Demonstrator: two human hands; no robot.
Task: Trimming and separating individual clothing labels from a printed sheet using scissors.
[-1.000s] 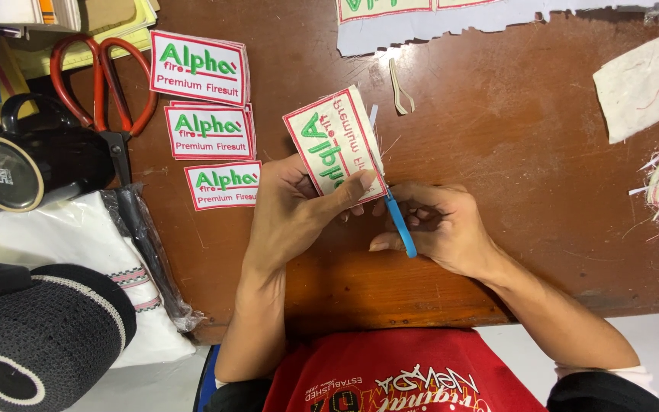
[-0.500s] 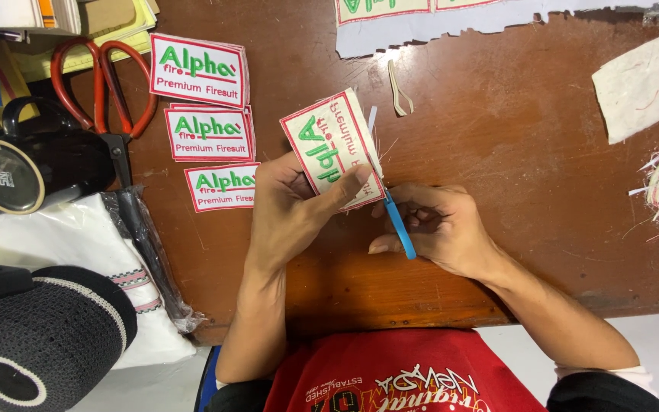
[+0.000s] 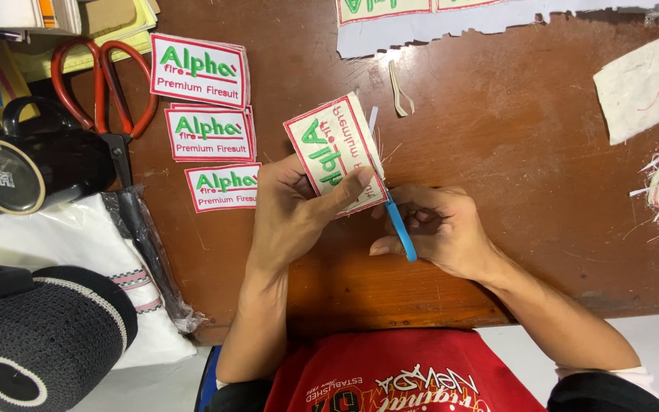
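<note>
Embroidered white cloth patch with red border and green lettering (image 3: 335,154): held tilted above the brown wooden table (image 3: 512,152), pinched in the left hand (image 3: 295,217). Right hand (image 3: 440,229) closed on a blue-handled cutter (image 3: 401,229) at the patch's lower right edge. Three like patches (image 3: 211,137) lie left, beside red-handled scissors (image 3: 101,91).

shirt (image 3: 398,374): red, white print | forearms: bare | cuffs: possibly white, dark sleeves
</note>
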